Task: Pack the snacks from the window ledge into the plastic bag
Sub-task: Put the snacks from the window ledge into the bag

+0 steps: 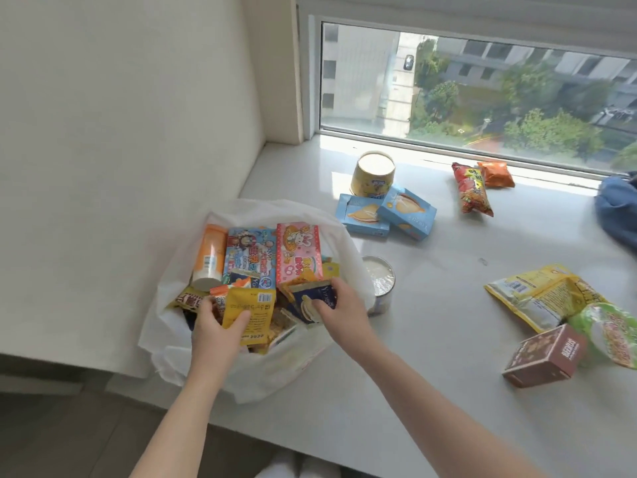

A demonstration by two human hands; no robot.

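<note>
A white plastic bag [265, 374] stands open at the ledge's left end, holding several snacks: an orange tube [209, 257], a blue box [251, 257], a pink rabbit box [298, 253]. Inside its mouth, my left hand [215, 331] grips a yellow packet [251, 313]. My right hand [341, 310] holds a dark blue packet [315, 300] at the bag's right side. Still lying on the ledge [448, 270] are two light blue boxes [386, 213], a yellow tub [373, 174], a red packet [471, 189], an orange packet [495, 174], a yellow bag [541, 296], a green pack [610, 332] and a brown box [548, 357].
A small white-topped can [381, 286] stands just right of the bag. Blue fabric [617, 212] lies at the ledge's right edge. The window [482, 88] runs along the back, a wall [120, 132] on the left. The ledge's front edge drops to the floor.
</note>
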